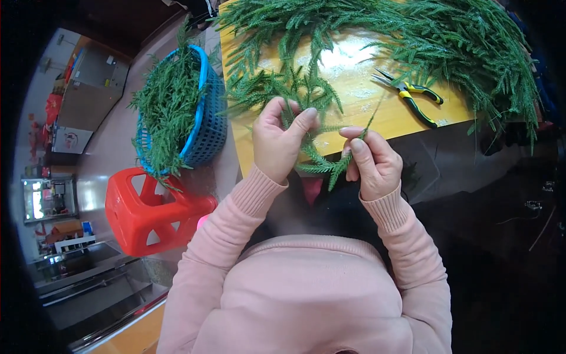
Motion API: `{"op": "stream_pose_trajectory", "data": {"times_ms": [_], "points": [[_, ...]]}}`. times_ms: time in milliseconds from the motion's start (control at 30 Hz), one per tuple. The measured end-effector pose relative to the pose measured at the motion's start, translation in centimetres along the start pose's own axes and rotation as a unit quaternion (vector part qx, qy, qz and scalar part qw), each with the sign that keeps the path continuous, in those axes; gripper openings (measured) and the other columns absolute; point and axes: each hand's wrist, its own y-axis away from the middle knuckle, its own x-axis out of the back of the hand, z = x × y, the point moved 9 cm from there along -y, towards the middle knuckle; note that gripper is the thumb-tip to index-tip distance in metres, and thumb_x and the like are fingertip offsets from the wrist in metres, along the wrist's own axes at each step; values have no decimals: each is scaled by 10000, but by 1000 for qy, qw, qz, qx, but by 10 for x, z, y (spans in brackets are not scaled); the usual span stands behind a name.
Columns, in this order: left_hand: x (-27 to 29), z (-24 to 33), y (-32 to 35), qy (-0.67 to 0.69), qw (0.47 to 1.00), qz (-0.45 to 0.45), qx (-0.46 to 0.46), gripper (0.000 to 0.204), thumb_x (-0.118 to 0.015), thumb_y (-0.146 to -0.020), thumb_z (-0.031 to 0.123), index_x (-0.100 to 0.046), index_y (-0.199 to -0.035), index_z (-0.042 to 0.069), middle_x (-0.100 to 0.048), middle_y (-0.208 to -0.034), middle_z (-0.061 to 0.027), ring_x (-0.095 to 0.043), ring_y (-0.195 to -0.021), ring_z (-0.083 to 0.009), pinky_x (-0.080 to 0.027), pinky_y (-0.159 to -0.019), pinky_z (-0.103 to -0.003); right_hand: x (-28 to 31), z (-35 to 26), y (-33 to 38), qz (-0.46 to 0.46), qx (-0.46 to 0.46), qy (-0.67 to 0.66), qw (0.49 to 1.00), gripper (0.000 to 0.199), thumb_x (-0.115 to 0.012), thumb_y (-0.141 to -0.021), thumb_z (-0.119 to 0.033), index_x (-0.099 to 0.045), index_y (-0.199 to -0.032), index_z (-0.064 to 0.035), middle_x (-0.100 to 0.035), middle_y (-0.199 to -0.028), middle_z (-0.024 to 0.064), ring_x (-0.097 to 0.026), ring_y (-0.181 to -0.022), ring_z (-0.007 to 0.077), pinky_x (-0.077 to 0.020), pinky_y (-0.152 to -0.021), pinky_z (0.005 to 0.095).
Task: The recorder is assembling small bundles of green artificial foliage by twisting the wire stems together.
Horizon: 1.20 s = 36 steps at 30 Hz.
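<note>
My left hand (279, 137) is closed, thumb against fingers, on a ring-shaped artificial pine wreath (315, 91) at the table's near edge. Green needled sprays stick out around that hand. Just to its right, my right hand (374, 159) pinches a thin pine sprig (337, 171), whose bare stem points up and away from me. The sprig's leafy end hangs below the fingers, beside the wreath's lower curve. Whether the two touch I cannot tell. Beyond my right hand, needle-nose pliers (410, 99) with black and yellow handles lie on the table, jaws apart.
Large heaps of green pine sprigs (460, 47) cover the far and right parts of the yellow table (242, 144). On the left, a blue basket (212, 118) full of sprigs stands by a red plastic stool (132, 218). Shelves and a cabinet are farther left.
</note>
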Motion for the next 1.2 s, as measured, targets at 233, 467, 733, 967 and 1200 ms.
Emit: {"op": "stream_pose_trajectory", "data": {"times_ms": [233, 467, 733, 967, 1200], "points": [[-13, 4, 18, -46, 998, 3, -35, 109, -613, -861, 67, -520, -816, 35, -580, -735, -20, -581, -672, -91, -457, -623, -208, 10, 5, -5, 42, 26, 167, 985, 199, -493, -924, -105, -594, -1063, -4, -539, -720, 4, -445, -518, 47, -383, -475, 179], [-20, 4, 30, -81, 996, -28, -15, 108, -588, -882, 78, -533, -810, 20, -541, -682, 9, -515, -607, -65, -405, -571, -195, 8, -7, -10, 25, 143, 439, 887, 237, -559, -783, -14, -595, -1016, -38, -580, -756, 132, -579, -582, 228, -476, -554, 301], [-24, -17, 32, -44, 988, -117, 89, 165, -569, -906, 157, -542, -800, 34, -537, -677, 3, -497, -598, -64, -390, -562, -195, -12, -21, -2, -20, 203, 497, 844, 244, -568, -713, 22, -593, -940, -62, -544, -723, 117, -572, -625, 307, -472, -547, 372], [-25, -26, 37, 8, 979, -130, 160, 170, -566, -908, 177, -544, -818, 35, -538, -669, -1, -497, -586, -73, -392, -554, -202, -23, -25, 2, -50, 232, 522, 819, 238, -559, -714, 24, -591, -931, -69, -500, -686, 100, -562, -615, 287, -467, -532, 364], [-23, -24, 37, -15, 973, -167, 159, 165, -547, -917, 169, -539, -824, 32, -534, -668, -6, -479, -561, -69, -384, -533, -200, -32, -29, 7, -81, 264, 510, 815, 202, -561, -708, 11, -587, -901, -39, -494, -676, 87, -558, -617, 258, -463, -527, 354]]}}
